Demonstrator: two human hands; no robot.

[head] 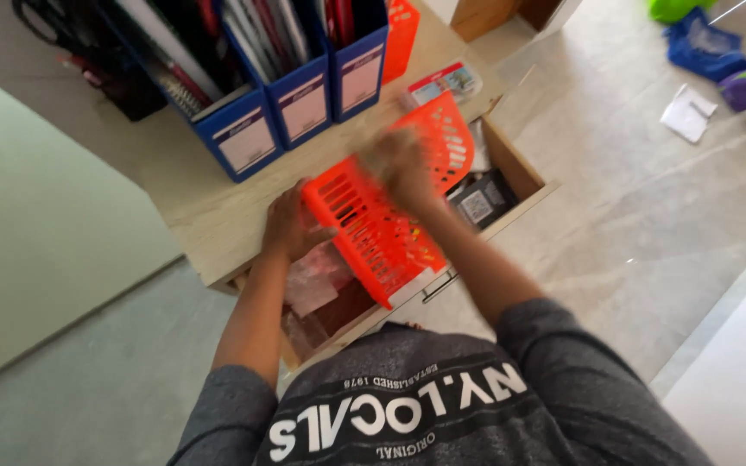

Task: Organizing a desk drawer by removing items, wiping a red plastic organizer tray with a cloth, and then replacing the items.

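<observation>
An orange slotted plastic basket (373,229) hangs tilted over an open wooden drawer (524,168). My left hand (289,226) grips the basket's left end. My right hand (401,164), blurred by motion, is on the basket's upper rim near its far end. Under the basket the drawer holds clear plastic bags (314,280) and a dark box with a white label (479,203).
Blue file holders (300,103) full of papers stand on the light wooden desk top (209,216). A small packet (442,84) lies behind the basket. On the pale tiled floor to the right lie a white paper (688,114) and blue and purple cloth (705,47).
</observation>
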